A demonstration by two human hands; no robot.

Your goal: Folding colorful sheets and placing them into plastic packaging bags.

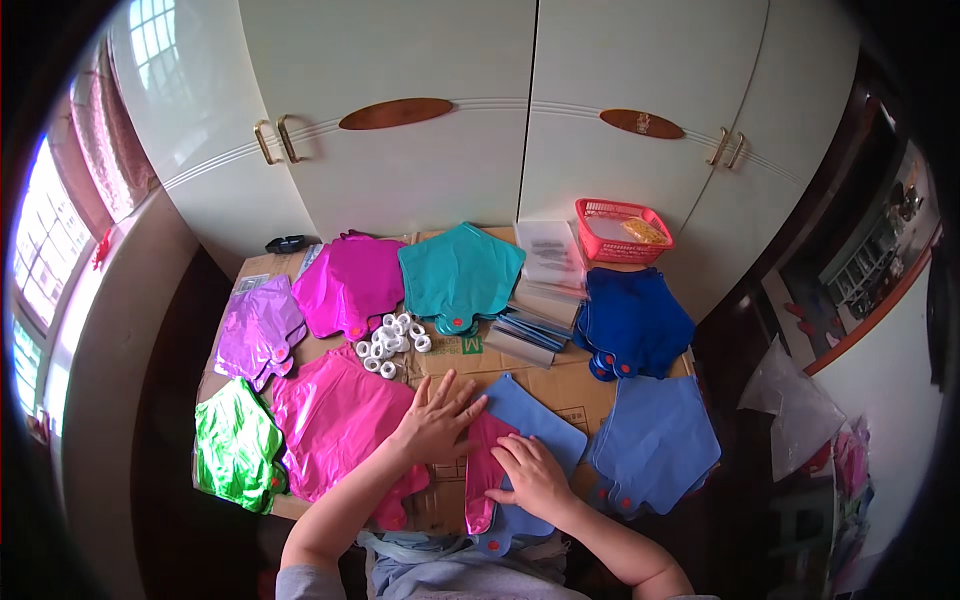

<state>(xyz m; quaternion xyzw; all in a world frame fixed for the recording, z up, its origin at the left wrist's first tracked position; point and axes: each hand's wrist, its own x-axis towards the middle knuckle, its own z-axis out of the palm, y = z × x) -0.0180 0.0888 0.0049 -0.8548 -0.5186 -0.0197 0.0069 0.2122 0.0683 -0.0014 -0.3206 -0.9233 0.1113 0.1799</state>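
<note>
Near the front of the cardboard, a flat blue piece point(545, 428) shaped like an uninflated foil balloon lies with a red dot on its lower tab. A narrow pink foil strip, apparently a folded balloon point(482, 490), rests along its left side. My right hand point(530, 470) lies on the strip and the blue piece, fingers extended and thumb apart. Spread fingers of my left hand point(437, 418) reach toward the strip's upper end, beside a stack of pink foil balloons point(335, 420). Whether the left fingertips touch the strip, I cannot tell.
Around the cardboard point(440, 500) lie more balloon piles: green point(238, 435), lilac point(258, 325), magenta point(350, 285), teal point(462, 275), dark blue point(637, 320) and light blue point(655, 440). White rings point(388, 345), clear plastic sleeves point(550, 255) and a red basket point(600, 250) sit toward the back.
</note>
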